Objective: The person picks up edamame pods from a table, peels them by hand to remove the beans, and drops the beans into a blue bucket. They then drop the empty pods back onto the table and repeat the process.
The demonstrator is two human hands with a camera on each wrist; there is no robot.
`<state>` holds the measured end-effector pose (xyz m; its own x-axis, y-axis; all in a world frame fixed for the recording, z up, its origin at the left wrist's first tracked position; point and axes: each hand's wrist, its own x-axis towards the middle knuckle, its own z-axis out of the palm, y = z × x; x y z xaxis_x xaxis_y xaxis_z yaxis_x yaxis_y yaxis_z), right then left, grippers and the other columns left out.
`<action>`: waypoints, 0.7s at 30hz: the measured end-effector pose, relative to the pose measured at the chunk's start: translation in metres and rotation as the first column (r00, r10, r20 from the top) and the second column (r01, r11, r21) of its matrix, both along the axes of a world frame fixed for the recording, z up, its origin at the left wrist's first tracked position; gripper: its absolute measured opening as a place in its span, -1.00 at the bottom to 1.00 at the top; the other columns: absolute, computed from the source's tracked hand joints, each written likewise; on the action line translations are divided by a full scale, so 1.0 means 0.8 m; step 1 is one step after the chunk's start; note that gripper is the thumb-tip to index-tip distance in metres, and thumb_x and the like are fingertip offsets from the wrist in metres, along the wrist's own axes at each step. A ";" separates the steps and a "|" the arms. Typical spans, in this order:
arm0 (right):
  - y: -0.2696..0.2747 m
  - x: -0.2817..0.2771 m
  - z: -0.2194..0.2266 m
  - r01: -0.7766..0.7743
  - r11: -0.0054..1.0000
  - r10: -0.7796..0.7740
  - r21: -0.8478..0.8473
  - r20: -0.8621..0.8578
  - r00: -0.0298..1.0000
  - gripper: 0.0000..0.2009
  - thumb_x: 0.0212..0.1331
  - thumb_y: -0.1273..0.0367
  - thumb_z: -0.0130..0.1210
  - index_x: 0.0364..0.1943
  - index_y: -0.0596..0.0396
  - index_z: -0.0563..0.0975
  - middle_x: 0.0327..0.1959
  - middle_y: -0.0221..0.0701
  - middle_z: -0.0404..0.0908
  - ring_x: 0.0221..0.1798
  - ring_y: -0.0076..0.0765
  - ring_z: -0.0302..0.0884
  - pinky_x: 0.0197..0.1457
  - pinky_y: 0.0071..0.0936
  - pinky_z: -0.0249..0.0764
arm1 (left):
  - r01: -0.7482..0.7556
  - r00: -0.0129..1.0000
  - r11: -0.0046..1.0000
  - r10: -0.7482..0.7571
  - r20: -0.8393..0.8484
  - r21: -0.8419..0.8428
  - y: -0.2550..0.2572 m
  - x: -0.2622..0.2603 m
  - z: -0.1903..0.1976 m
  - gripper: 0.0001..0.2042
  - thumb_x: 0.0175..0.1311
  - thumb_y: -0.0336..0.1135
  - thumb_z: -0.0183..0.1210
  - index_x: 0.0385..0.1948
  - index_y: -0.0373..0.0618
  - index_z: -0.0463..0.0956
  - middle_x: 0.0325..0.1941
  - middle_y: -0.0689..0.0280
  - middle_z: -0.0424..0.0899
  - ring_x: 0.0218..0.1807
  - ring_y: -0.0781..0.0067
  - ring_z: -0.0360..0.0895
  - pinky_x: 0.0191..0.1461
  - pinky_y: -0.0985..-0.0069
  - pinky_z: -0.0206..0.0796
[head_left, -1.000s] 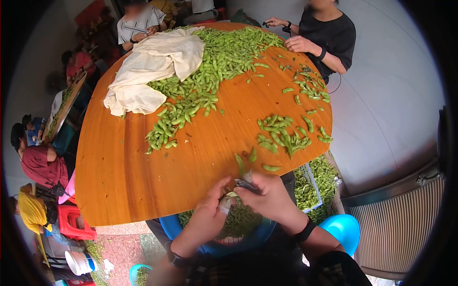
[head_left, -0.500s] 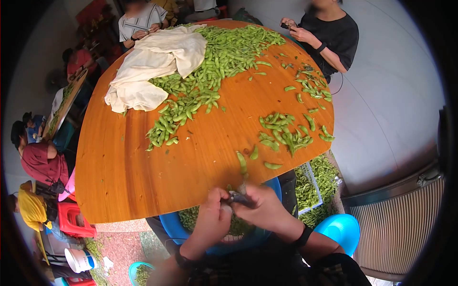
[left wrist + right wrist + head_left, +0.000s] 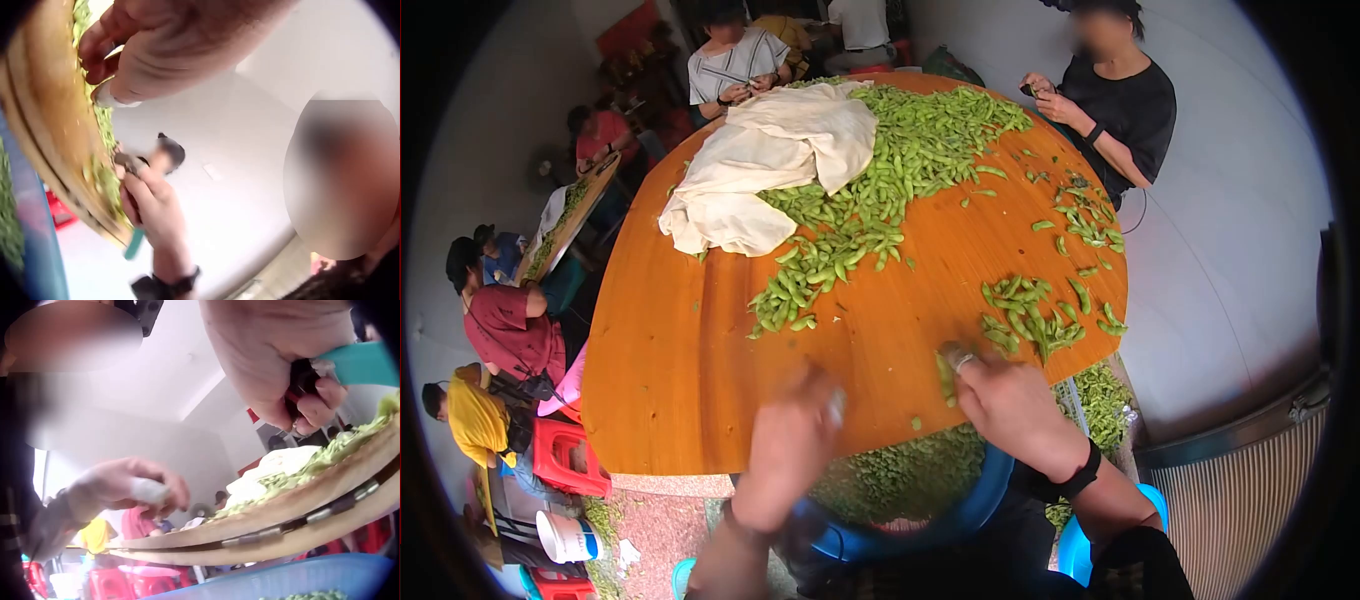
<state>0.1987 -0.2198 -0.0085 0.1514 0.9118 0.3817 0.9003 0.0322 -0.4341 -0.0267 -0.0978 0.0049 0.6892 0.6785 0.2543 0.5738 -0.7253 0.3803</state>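
Note:
Over the near table edge, my left hand (image 3: 792, 440) is blurred, fingers loosely bent, a white wrap on its thumb; nothing shows in its grip. My right hand (image 3: 1010, 405) grips a small dark tool (image 3: 305, 378), mostly hidden in the fingers. In the head view its fingertips are right by a green soybean pod (image 3: 946, 380) on the table. Just beyond lies a small pile of pods (image 3: 1035, 315). Below both hands stands a blue basin (image 3: 997, 485) holding many small green pieces (image 3: 905, 475).
The round wooden table (image 3: 690, 370) bears a large heap of pods (image 3: 920, 140) and a cream cloth (image 3: 770, 150). A person in black (image 3: 1125, 110) sits at the far right, another in white (image 3: 735, 65) at the far left. Red stools (image 3: 565, 455) stand at the left.
My hands, together over the basin earlier, have parted: the left is farther left, the right farther forward and right over the table. The head view has shifted, and more of the basin shows.

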 end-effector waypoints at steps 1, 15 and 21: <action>0.003 -0.002 0.001 -0.033 0.993 0.038 -0.116 0.041 0.998 -0.76 0.12 0.46 0.03 -0.11 0.21 0.46 -0.38 -0.08 0.54 -0.40 0.10 0.55 -0.36 -0.07 0.49 | -0.129 0.991 0.991 0.130 -0.028 0.047 0.021 0.008 -0.003 -0.81 0.10 -0.47 0.18 -0.23 -0.19 0.55 -0.16 0.04 0.57 -0.17 -0.13 0.55 -0.12 0.16 0.46; 0.007 -0.040 -0.005 -0.242 0.967 0.042 -0.080 -0.887 0.460 -0.73 0.33 0.45 -0.04 0.07 0.04 0.52 -0.47 -0.56 0.50 -0.54 -0.75 0.41 -0.49 -0.72 0.35 | 0.282 0.776 0.673 0.259 0.575 -0.684 0.021 0.025 -0.023 -0.89 0.23 -0.57 0.19 -0.25 -0.28 0.48 -0.28 0.30 0.64 -0.40 0.64 0.59 -0.38 0.69 0.44; 0.008 -0.058 -0.016 -0.325 0.933 -0.077 -0.153 -0.969 0.235 -0.82 0.35 0.44 -0.03 -0.07 0.16 0.55 -0.46 -0.52 0.53 -0.58 -0.70 0.44 -0.55 -0.69 0.33 | 0.342 0.801 0.656 0.171 0.574 -0.672 -0.020 0.020 -0.061 -0.59 0.23 -0.62 0.15 0.16 -0.30 0.43 -0.17 0.22 0.66 -0.25 0.54 0.64 -0.17 0.63 0.53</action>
<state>0.1521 -0.2133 -0.0212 0.0886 0.9732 -0.2120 -0.1968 -0.1916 -0.9615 -0.0105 -0.1136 -0.0437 0.6591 0.7498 0.0582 0.0244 -0.0987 0.9948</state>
